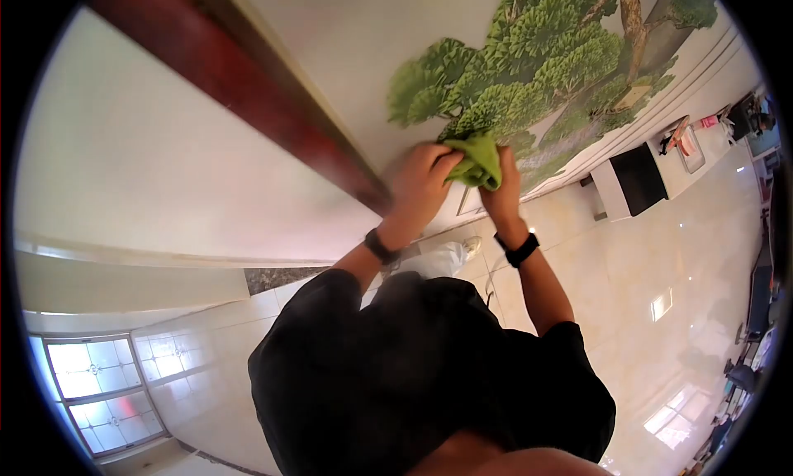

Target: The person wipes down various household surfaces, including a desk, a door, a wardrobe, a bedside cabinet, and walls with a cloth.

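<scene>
A bunched green cloth (477,161) is held up between both my hands, close in front of a wall picture of a green pine tree (545,63). My left hand (423,179) grips the cloth from the left, its fingers curled over the upper edge. On the other side my right hand (502,187) has its fingers closed on the cloth's right edge. Dark bands circle both wrists. Whether the cloth touches the wall, I cannot tell.
A dark red wooden beam or frame (256,104) runs diagonally left of my hands. At right stands a low white cabinet with a black panel (638,179) and items on top. Glossy tiles (603,269) cover the floor. A window (103,393) is at lower left.
</scene>
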A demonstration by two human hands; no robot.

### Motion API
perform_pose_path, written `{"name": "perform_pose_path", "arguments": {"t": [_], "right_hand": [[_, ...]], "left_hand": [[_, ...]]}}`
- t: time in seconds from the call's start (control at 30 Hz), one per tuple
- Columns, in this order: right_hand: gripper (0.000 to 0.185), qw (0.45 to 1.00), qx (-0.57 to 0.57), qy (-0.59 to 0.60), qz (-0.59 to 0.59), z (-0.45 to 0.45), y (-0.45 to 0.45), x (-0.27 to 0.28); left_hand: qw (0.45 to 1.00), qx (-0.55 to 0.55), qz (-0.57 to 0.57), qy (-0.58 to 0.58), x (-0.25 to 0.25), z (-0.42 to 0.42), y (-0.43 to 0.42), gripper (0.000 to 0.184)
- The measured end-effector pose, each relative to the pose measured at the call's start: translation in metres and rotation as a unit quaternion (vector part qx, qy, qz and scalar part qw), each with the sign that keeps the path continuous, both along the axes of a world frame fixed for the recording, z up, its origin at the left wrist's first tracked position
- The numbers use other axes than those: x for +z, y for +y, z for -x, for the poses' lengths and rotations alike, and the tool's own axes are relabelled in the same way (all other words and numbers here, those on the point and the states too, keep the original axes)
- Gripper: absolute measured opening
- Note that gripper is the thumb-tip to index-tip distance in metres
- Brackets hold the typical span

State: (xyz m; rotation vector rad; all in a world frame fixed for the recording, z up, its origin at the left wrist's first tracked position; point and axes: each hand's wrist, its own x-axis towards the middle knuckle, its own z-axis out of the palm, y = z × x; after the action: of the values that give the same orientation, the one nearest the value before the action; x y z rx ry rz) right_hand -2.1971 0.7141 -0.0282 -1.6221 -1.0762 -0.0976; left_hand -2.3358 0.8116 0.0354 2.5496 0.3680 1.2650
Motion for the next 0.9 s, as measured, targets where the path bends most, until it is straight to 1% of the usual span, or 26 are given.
{"name": "perform_pose_path", "arguments": {"t": [0.03, 0.07, 0.13, 0.17, 0.27, 0.33, 0.37, 0.43, 0.5, 0.57, 0.6, 0.67, 0.7, 0.73, 0.83, 0.9], "right_hand": [[0.036, 1.000, -0.005, 0.017, 0.016, 0.009, 0.001, 0.007], [0.035, 1.000, 0.017, 0.004, 0.015, 0.010, 0.004, 0.002], [0.041, 0.996, 0.043, -0.065, 0.031, 0.006, 0.008, 0.009], [0.043, 0.993, 0.057, -0.092, 0.042, 0.001, 0.011, 0.016], [0.061, 0.983, 0.102, -0.150, -0.019, -0.022, 0.020, 0.041], [0.062, 0.977, 0.105, -0.174, -0.064, -0.042, 0.020, 0.072], [0.062, 0.974, 0.106, -0.182, -0.085, -0.051, 0.019, 0.084], [0.060, 0.971, 0.099, -0.198, -0.087, -0.075, 0.016, 0.101], [0.056, 0.971, 0.078, -0.213, -0.073, -0.096, 0.009, 0.123], [0.044, 0.970, 0.073, -0.205, -0.112, -0.118, 0.001, 0.135], [0.039, 0.968, 0.069, -0.200, -0.134, -0.128, -0.003, 0.136], [0.035, 0.974, 0.073, -0.169, -0.133, -0.144, -0.013, 0.131], [0.033, 0.975, 0.077, -0.157, -0.136, -0.153, -0.018, 0.130], [0.033, 0.978, 0.066, -0.155, -0.121, -0.162, -0.020, 0.119], [0.032, 0.982, 0.087, -0.138, -0.096, -0.171, -0.032, 0.109], [0.039, 0.988, 0.102, -0.074, -0.085, -0.185, -0.037, 0.048]], "left_hand": [[1.000, -0.005, 0.016, 0.014, -0.004, 0.008, 0.000, 0.040], [1.000, 0.005, 0.015, 0.012, -0.005, 0.015, 0.001, 0.039], [1.000, 0.027, 0.014, 0.002, -0.003, 0.027, 0.003, 0.037], [0.999, 0.039, -0.005, -0.023, -0.003, 0.028, 0.006, 0.037], [0.992, 0.069, -0.057, -0.092, 0.004, 0.011, 0.010, 0.038], [0.985, 0.089, -0.078, -0.124, 0.025, -0.010, 0.004, 0.038], [0.983, 0.093, -0.084, -0.135, 0.035, -0.020, 0.000, 0.034], [0.978, 0.098, -0.096, -0.154, 0.057, -0.044, -0.006, 0.027], [0.972, 0.086, -0.098, -0.198, 0.074, -0.072, -0.010, 0.033], [0.969, 0.079, -0.080, -0.221, 0.091, -0.098, -0.019, 0.041], [0.972, 0.068, -0.082, -0.210, 0.095, -0.108, -0.022, 0.038], [0.977, 0.046, -0.083, -0.189, 0.098, -0.125, -0.031, 0.031], [0.978, 0.038, -0.084, -0.185, 0.094, -0.134, -0.033, 0.032], [0.979, 0.030, -0.087, -0.182, 0.086, -0.145, -0.033, 0.033], [0.984, 0.025, -0.070, -0.161, 0.050, -0.165, -0.041, 0.037], [0.990, 0.037, -0.044, -0.128, 0.026, -0.168, -0.050, 0.037]]}}
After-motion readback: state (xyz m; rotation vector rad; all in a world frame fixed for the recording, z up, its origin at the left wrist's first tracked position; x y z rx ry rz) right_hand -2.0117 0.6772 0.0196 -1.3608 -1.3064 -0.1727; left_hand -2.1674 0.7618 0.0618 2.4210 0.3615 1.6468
